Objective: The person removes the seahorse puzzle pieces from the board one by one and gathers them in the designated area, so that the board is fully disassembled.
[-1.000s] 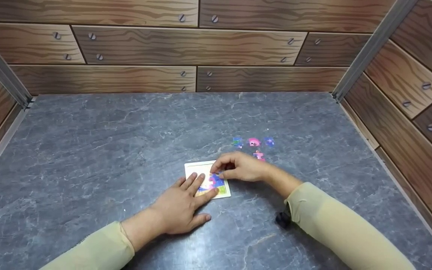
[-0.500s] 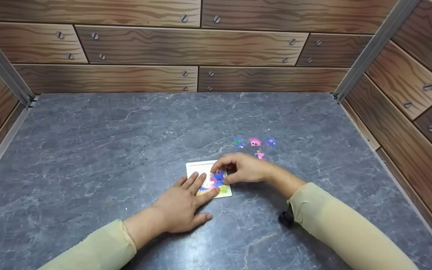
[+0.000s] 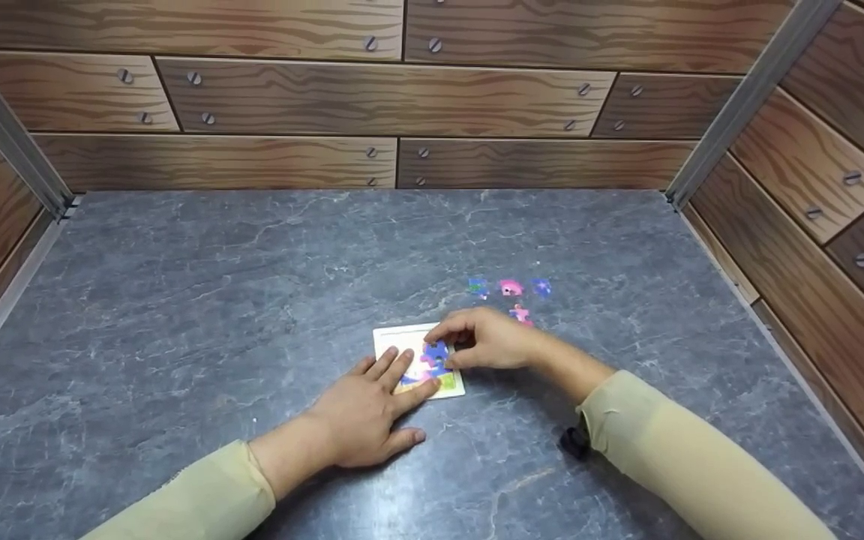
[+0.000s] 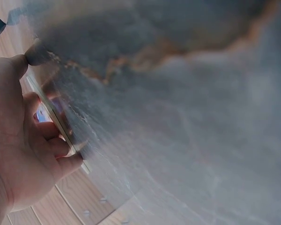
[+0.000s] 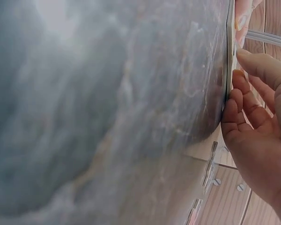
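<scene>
A small white puzzle tray point(image 3: 404, 331) lies on the table in the head view, its near right part filled with blue, pink and yellow-green pieces. My left hand point(image 3: 357, 416) rests on its near left side with fingers spread; in the left wrist view, fingers of that hand point(image 4: 25, 145) reach over the tray's edge point(image 4: 59, 123). At the tray's right side my right hand point(image 3: 488, 339) holds a blue puzzle piece point(image 3: 436, 350) between thumb and index finger, low over the other pieces. In the right wrist view, the curled lower fingers of this hand point(image 5: 257, 126) are beside the tray's edge point(image 5: 229, 51).
Several loose puzzle pieces lie beyond the right hand: a blue-green one point(image 3: 478, 287), a pink one point(image 3: 511, 288), a blue one point(image 3: 542, 287) and another pink one point(image 3: 520, 313). Wood-patterned walls point(image 3: 387, 97) enclose the grey marbled table point(image 3: 252, 262).
My right thumb has shifted slightly toward me and to the right, showing more of the blue piece. My left hand stays in place on the tray.
</scene>
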Action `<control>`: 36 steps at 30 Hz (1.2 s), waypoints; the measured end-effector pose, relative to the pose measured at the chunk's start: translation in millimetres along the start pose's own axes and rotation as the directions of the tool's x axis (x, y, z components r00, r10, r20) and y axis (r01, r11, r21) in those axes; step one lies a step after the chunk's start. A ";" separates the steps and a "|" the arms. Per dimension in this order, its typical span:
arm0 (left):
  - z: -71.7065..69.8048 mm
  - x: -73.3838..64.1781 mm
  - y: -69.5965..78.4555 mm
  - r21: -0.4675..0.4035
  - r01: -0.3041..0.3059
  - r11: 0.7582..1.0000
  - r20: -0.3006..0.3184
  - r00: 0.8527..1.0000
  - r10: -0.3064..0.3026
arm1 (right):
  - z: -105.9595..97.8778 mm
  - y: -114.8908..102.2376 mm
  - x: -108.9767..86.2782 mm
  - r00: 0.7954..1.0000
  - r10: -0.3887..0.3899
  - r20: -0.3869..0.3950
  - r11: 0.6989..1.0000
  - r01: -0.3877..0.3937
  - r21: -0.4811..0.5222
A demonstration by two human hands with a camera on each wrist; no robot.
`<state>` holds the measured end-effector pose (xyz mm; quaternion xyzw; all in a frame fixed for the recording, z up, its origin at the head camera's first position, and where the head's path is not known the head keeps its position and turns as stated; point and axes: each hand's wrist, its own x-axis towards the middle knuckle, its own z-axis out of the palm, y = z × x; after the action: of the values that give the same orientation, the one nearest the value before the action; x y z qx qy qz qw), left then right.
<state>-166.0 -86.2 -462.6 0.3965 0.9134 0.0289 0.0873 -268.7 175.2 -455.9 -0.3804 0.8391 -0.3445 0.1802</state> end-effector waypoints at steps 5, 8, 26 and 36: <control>0.1 0.7 0.0 -0.002 -0.001 1.000 -0.004 1.000 0.001 | 1.2 -0.9 0.0 0.998 0.037 -0.041 0.999 -0.037 0.002; 0.0 1.4 0.1 -0.004 0.002 1.000 0.000 1.000 -0.002 | 1.2 -1.4 -1.4 0.998 0.028 -0.058 0.999 -0.029 -0.018; 2.0 1.3 -0.2 -0.008 -0.005 1.000 -0.030 1.000 0.004 | -3.0 -3.5 -8.5 0.993 -0.057 -0.105 0.996 0.049 -0.081; 2.4 0.3 -0.2 0.000 -0.011 1.000 -0.045 0.999 0.011 | -0.9 0.7 -7.0 0.992 0.032 -0.124 0.999 -0.032 0.003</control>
<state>-166.0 -86.2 -465.1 0.4007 0.9130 0.0383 0.0665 -265.0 181.3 -455.5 -0.3447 0.8545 -0.3650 0.1333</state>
